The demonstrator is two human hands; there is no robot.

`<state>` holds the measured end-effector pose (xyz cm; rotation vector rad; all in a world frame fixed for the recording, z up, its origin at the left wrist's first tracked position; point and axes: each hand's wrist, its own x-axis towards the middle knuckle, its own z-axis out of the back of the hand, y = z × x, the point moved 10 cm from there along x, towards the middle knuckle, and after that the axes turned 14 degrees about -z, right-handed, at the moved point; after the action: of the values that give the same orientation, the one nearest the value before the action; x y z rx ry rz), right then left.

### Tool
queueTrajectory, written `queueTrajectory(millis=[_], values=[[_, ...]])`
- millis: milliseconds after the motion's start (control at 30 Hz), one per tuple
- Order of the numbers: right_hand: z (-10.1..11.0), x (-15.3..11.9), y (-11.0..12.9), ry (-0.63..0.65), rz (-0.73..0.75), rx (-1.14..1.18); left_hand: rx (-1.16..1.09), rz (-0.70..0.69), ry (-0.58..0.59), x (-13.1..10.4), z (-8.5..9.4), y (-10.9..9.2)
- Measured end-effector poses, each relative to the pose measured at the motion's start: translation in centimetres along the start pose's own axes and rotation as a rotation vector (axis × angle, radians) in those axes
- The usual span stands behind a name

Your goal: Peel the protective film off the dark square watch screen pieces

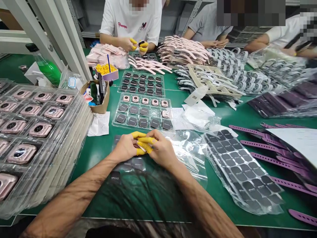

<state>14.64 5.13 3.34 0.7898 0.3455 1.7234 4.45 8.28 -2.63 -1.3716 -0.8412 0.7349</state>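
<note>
My left hand (127, 147) and my right hand (160, 148) meet above the middle of the bench, yellow finger cots on several fingertips. Pinched between them is a small pale-edged thing (142, 149), mostly hidden by the fingers; it looks like a watch case. Below the hands lies a clear sheet with dark square stickers (127, 164), and one loose dark sticker (115, 177) is nearer me. Just beyond the hands, a clear tray (112, 123) holds pink watch cases (145, 100) in its back row and dark-covered ones (143, 122) in front.
Stacked trays of pink watches (39, 129) stand at left. A cardboard box (102, 100) is beyond them. Sticker sheets (244, 162) and purple straps (279, 162) lie at right. A second tray (141, 83) sits farther back, near pink straps (183, 49) and co-workers across the bench.
</note>
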Motion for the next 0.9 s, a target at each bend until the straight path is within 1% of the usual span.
queueTrajectory(millis=[67, 100, 233, 333, 400, 500, 633, 700, 767, 833, 900], values=[[0.4, -0.1, -0.5, -0.078, -0.059, -0.047, -0.007, 0.026, -0.047, -0.1, 0.5, 0.4], [0.5, -0.2, -0.5, -0.096, -0.06, -0.049, -0.005, 0.035, -0.058, -0.1, 0.6, 0.6], [0.6, -0.2, -0.4, -0.092, -0.041, 0.0, -0.033, 0.024, -0.031, 0.0, 0.2, 0.7], [1.1, 0.0, -0.7, -0.149, -0.082, -0.02, -0.013, 0.048, -0.075, 0.0, 0.6, 0.9], [0.9, -0.1, -0.4, -0.139, -0.05, -0.019, 0.026, 0.045, -0.09, -0.1, 0.9, 0.9], [0.7, -0.2, 0.0, -0.122, -0.001, -0.021, 0.023, 0.026, -0.077, -0.1, 0.8, 0.7], [1.9, 0.1, -1.5, -0.248, -0.129, -0.229, 0.019, 0.064, -0.127, -0.2, 1.1, 1.0], [2.2, -0.2, -1.7, -0.293, -0.144, -0.252, 0.027, 0.052, -0.136, -0.1, 1.1, 1.0], [1.8, -0.4, -1.2, -0.292, -0.09, -0.181, 0.024, 0.028, -0.115, 0.0, 0.9, 0.9], [1.0, -0.4, -0.6, -0.255, -0.058, -0.142, 0.019, 0.006, -0.076, 0.1, 0.5, 0.8], [0.8, -0.2, -0.6, -0.241, -0.112, -0.22, 0.06, 0.001, -0.066, 0.1, 0.5, 0.8]])
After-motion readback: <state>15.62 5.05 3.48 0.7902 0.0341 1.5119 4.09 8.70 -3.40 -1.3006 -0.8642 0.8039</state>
